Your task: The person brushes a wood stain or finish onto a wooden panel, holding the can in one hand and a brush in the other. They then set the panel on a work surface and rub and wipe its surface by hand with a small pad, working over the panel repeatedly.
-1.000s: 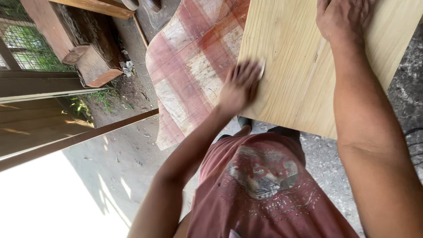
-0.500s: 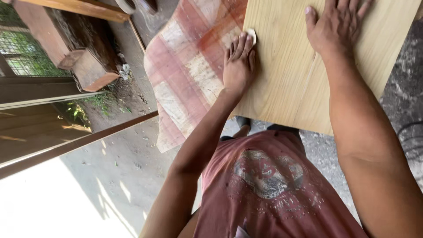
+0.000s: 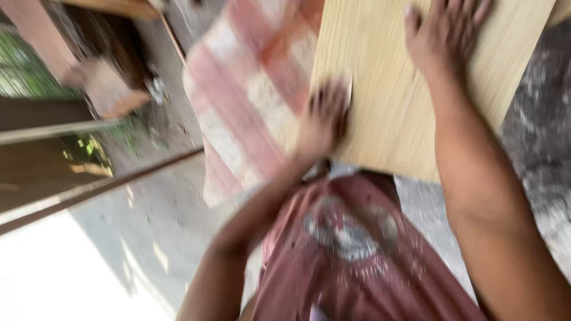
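Grey, dusty ground (image 3: 535,148) fills the right edge and the lower left of the head view, with a red-and-white checked cloth (image 3: 238,101) spread over it under a pale wooden board (image 3: 380,89). Brown planks (image 3: 53,172) lie off to the left, a brick-coloured block (image 3: 107,89) sits near the top left, and some green growth shows behind it. The whole picture is smeared by motion.

On the board's left edge, the left hand (image 3: 324,119) presses down, fingers bent over a small pale pad (image 3: 348,83) that peeks out at the fingertips; what the pad is made of cannot be told through the blur. The right hand (image 3: 443,38) lies flat on the board's upper part, fingers spread and open, palm down on the wood, gripping nothing. Both forearms reach in from the bottom of the frame, the right one crossing over the board's near edge.

Below the board, the person's dark red printed shirt (image 3: 357,261) takes up the lower middle, close against the board's near edge
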